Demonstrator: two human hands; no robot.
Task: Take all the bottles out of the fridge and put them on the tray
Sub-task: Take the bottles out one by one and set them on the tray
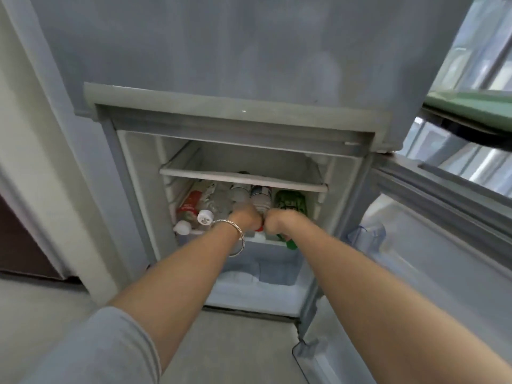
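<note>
The fridge's lower compartment [138, 206] stands open, and several bottles lie side by side on its middle shelf, caps toward me. From the left: a red-labelled bottle [189, 203], a clear bottle with a white cap [219, 200], a grey-labelled bottle [239, 193], a dark-labelled bottle with a red cap [260, 195], and a green bottle [291, 203]. My left hand [246, 217], with a bangle on its wrist, is closed around the neck of the grey-labelled bottle. My right hand [278, 220] is closed on the green bottle's neck, whose green tip shows below the wrist.
The fridge door [432, 245] hangs open to the right, with clear door bins. A glass shelf [243, 178] sits just above the bottles. Below them is a crisper drawer [257, 275]. A green tray-like edge [471, 102] shows at the upper right. A wall stands at the left.
</note>
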